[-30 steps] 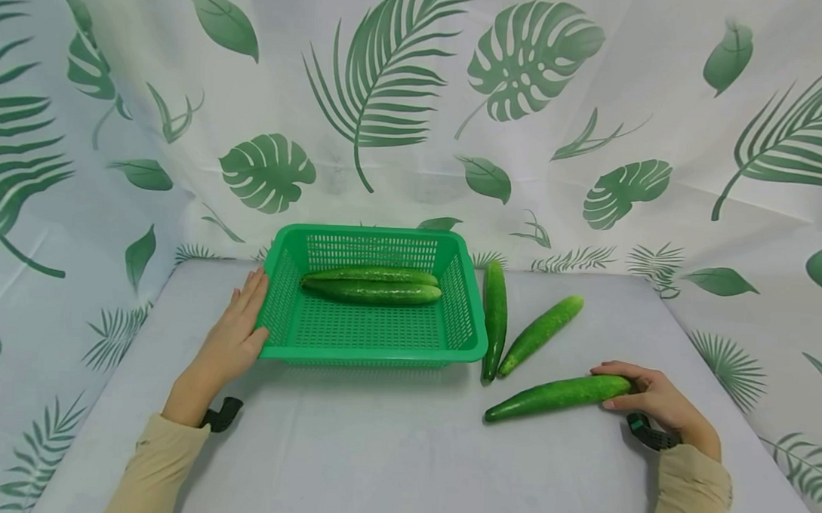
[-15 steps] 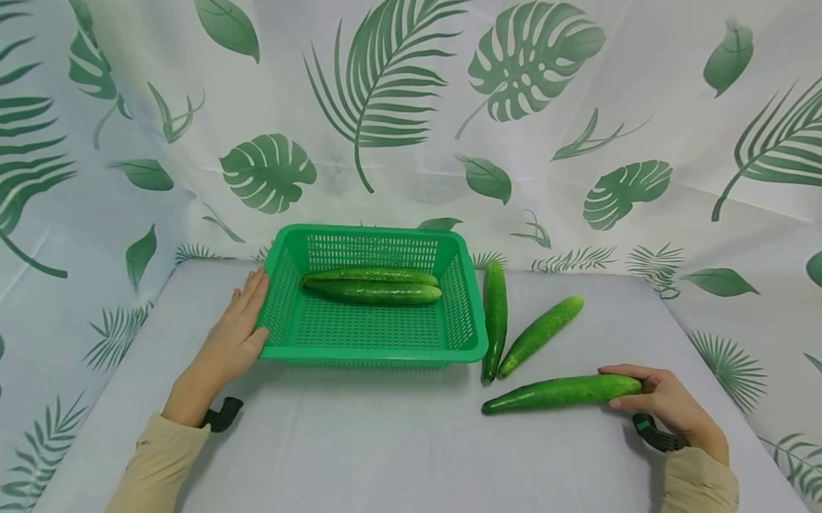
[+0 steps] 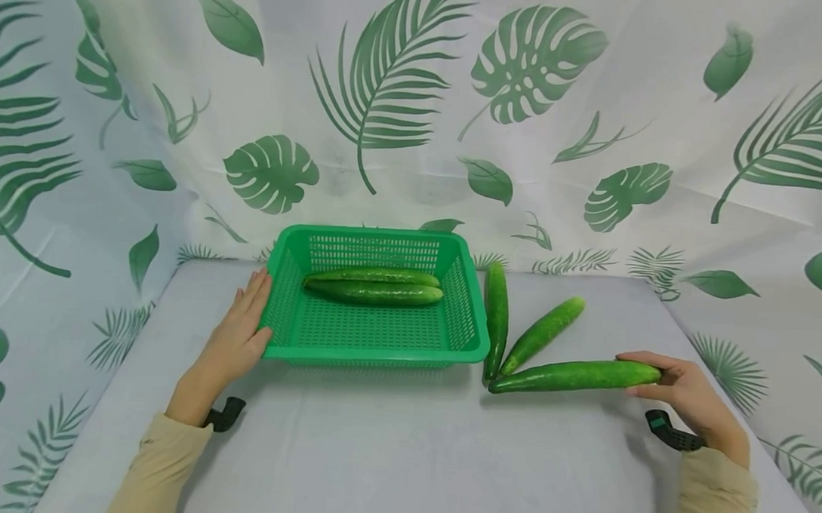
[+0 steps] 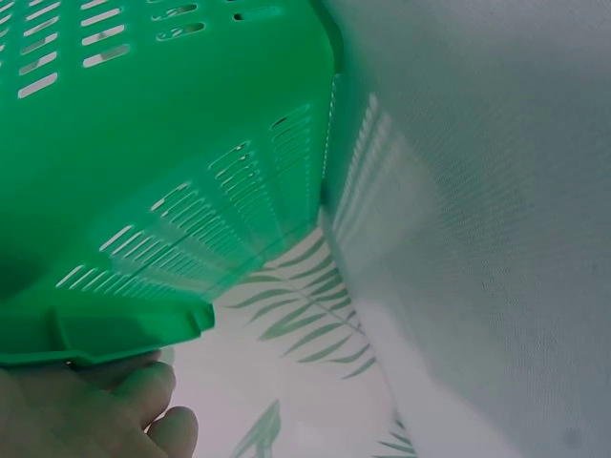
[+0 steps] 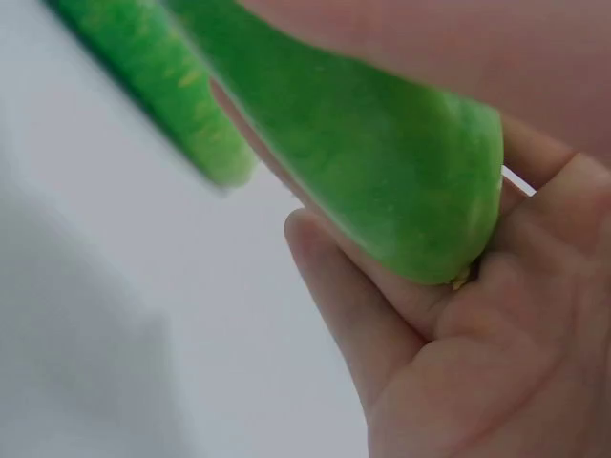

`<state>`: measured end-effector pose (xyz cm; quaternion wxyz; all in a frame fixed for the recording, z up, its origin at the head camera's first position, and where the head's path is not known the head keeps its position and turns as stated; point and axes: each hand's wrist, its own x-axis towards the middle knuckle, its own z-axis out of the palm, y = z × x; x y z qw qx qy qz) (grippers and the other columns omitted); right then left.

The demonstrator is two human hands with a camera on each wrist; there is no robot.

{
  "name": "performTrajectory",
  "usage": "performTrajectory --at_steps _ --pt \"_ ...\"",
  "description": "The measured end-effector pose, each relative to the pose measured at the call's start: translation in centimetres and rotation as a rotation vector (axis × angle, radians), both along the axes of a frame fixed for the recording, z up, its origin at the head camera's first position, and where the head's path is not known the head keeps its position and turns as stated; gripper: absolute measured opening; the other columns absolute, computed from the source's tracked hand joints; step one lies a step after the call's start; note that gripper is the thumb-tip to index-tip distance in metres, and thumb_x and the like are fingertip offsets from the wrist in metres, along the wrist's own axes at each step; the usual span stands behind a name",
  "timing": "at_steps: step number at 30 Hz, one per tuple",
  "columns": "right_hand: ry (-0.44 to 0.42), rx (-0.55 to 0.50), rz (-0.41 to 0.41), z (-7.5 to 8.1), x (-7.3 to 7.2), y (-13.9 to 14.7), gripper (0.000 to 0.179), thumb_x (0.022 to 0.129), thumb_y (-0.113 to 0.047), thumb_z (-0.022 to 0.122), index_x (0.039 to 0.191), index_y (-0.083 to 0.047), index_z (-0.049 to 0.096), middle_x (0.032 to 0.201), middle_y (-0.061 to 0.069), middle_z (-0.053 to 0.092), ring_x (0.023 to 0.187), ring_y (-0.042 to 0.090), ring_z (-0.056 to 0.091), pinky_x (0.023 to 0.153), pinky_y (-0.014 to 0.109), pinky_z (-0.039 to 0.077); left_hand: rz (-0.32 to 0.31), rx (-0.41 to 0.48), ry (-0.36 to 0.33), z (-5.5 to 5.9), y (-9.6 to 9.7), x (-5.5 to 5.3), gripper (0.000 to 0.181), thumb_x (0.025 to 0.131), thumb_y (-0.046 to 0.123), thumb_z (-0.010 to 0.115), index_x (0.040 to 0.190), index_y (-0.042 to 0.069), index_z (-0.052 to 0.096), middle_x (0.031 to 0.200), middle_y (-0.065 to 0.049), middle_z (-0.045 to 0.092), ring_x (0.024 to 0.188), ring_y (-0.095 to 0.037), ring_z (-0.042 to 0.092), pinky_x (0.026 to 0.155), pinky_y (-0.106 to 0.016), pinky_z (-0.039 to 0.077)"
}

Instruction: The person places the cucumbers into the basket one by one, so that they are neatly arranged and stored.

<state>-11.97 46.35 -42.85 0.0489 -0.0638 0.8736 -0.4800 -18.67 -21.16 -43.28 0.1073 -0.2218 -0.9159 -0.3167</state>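
Note:
My right hand [image 3: 692,391] grips a cucumber [image 3: 577,376] by its paler right end, thumb on the near side and fingers on the far side. That end is raised over its shadow, and the dark tip points left, close to the lower ends of two other cucumbers. In the right wrist view the rounded end of the held cucumber [image 5: 401,191] sits between thumb and fingers. My left hand [image 3: 234,333] rests with straight fingers against the left side of a green plastic basket [image 3: 380,354]. Two cucumbers [image 3: 376,292] lie side by side inside the basket.
One cucumber [image 3: 497,312] lies along the basket's right side, and another cucumber [image 3: 543,335] slants beside it. A pale cloth covers the table [image 3: 390,452]. Behind stands a white leaf-printed curtain [image 3: 413,181]. Dark camera mounts [image 3: 673,432] sit at both wrists.
My right hand has moved right and away from me, lifting the cucumber's right end and bringing its tip near the other two. The left hand and the basket stay in place.

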Motion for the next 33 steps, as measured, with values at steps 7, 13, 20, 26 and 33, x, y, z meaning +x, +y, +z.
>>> performTrajectory --at_steps 7,13,20,26,33 --pt "0.021 0.003 -0.054 3.3 -0.9 0.3 0.048 0.087 0.002 0.071 0.134 -0.005 0.062 0.118 -0.022 0.062 0.091 0.003 0.064 0.072 0.020 0.053 0.005 -0.003 -0.005 -0.1 0.0 -0.1 0.074 0.087 0.000 0.042 0.155 -0.009 0.014 0.164 -0.022 0.008 0.150 -0.039 0.007 0.120 -0.053 0.007" --pt "0.079 -0.066 -0.068 5.9 -2.1 -0.4 0.049 0.084 0.011 0.069 0.131 -0.003 0.064 0.117 -0.012 0.061 0.089 0.006 0.063 0.072 0.019 0.055 0.002 -0.001 0.001 -0.2 -0.1 -0.2 0.074 0.087 0.001 0.041 0.154 -0.010 0.014 0.163 -0.023 0.008 0.150 -0.040 0.007 0.120 -0.054 0.006" --pt "0.104 -0.093 -0.162 9.5 -3.7 -3.8 0.054 0.085 0.003 0.074 0.137 -0.005 0.060 0.123 -0.003 0.052 0.090 0.006 0.063 0.074 0.016 0.054 0.004 0.003 0.004 -0.4 -0.2 -0.2 0.074 0.087 0.000 0.042 0.154 -0.010 0.014 0.162 -0.025 0.010 0.150 -0.039 0.007 0.120 -0.054 0.006" --pt "0.129 -0.262 -0.139 11.7 -5.8 -7.7 0.054 0.084 0.002 0.075 0.135 -0.001 0.060 0.123 0.004 0.054 0.095 0.010 0.063 0.077 0.016 0.054 0.004 0.012 0.001 -0.2 -0.1 -0.1 0.074 0.086 -0.001 0.043 0.155 -0.009 0.015 0.162 -0.025 0.011 0.150 -0.040 0.008 0.120 -0.054 0.007" --pt "0.191 -0.248 -0.111 13.4 -8.2 -13.1 0.051 0.083 -0.003 0.077 0.132 -0.003 0.063 0.120 0.006 0.058 0.099 0.017 0.059 0.080 0.016 0.053 0.000 0.015 -0.004 -0.2 0.0 0.0 0.074 0.087 -0.001 0.043 0.155 -0.009 0.014 0.162 -0.025 0.010 0.150 -0.040 0.007 0.120 -0.053 0.006"
